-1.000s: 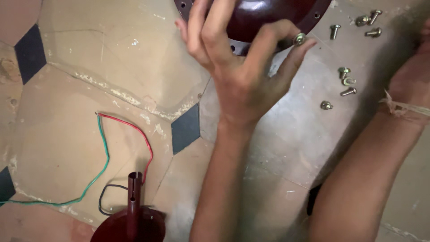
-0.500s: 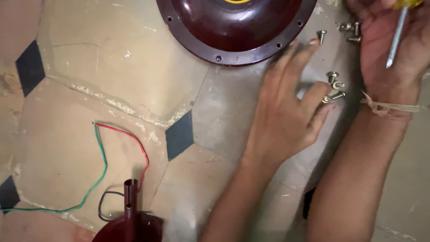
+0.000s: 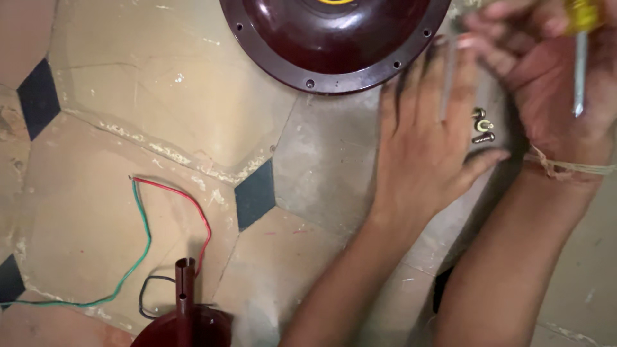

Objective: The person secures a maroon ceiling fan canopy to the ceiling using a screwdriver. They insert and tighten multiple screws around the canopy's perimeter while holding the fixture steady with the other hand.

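Since half a second ago, the left hand (image 3: 427, 151) has slid flat onto the floor (image 3: 193, 115), fingers spread, holding nothing. Loose screws (image 3: 482, 125) lie just right of its fingers. The right hand (image 3: 553, 83), equally near, pinches a screwdriver (image 3: 580, 64) upright.
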